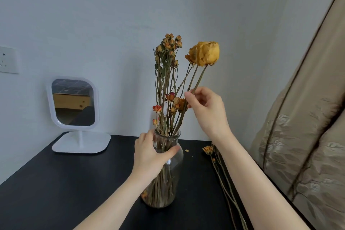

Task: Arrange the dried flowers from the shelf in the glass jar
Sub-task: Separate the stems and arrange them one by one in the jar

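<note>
A clear glass jar [175, 166] stands on the black tabletop [56, 183], full of thin dried stems. A cluster of small dried rosebuds [169, 45] rises tallest, with smaller orange buds [157, 108] lower down. My left hand [151, 155] is wrapped around the jar's neck and shoulder. My right hand [205, 107] pinches the stem of a large yellow dried rose [204, 53], whose stem runs down into the jar. More dried flowers [209, 149] lie on the table to the right, partly hidden by my right forearm.
A white standing mirror [73, 102] sits at the back left of the table. A wall socket [7, 59] is on the left wall. A beige patterned curtain [302, 136] hangs close along the table's right edge. A small petal crumb [186, 150] lies behind the jar.
</note>
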`<act>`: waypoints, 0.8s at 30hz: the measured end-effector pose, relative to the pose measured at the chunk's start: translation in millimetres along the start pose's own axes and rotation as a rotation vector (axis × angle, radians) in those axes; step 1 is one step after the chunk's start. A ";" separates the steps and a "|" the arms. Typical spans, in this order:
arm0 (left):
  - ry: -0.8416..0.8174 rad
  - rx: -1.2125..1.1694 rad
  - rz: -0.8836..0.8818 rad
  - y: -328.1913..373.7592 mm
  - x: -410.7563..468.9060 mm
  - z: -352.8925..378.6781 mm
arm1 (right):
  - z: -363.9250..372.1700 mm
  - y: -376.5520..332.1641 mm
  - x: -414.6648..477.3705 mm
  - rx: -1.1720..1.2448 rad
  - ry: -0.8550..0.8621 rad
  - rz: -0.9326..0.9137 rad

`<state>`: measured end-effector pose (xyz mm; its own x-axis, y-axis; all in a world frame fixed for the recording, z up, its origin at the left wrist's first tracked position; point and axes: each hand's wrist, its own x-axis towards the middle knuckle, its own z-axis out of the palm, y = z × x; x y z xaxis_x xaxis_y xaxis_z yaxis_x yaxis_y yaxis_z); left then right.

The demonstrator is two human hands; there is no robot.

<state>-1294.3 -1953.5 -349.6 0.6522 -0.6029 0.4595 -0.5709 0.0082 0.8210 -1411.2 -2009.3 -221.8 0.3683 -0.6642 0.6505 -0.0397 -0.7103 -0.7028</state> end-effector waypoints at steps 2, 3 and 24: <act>0.004 -0.003 0.002 -0.6 0.1 0.3 | 1.1 1.6 -1.2 -0.010 -0.010 0.001; 0.003 -0.007 0.005 -0.8 0.0 0.3 | 2.1 3.6 -3.3 -0.018 -0.032 0.017; -0.003 -0.039 -0.024 5.5 -4.0 -1.6 | 4.8 19.2 -13.9 -0.006 -0.144 0.073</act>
<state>-1299.3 -1949.8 -346.4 0.6635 -0.6060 0.4388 -0.5357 0.0246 0.8440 -1412.6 -2012.6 -245.7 0.4935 -0.6742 0.5494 -0.0763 -0.6628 -0.7449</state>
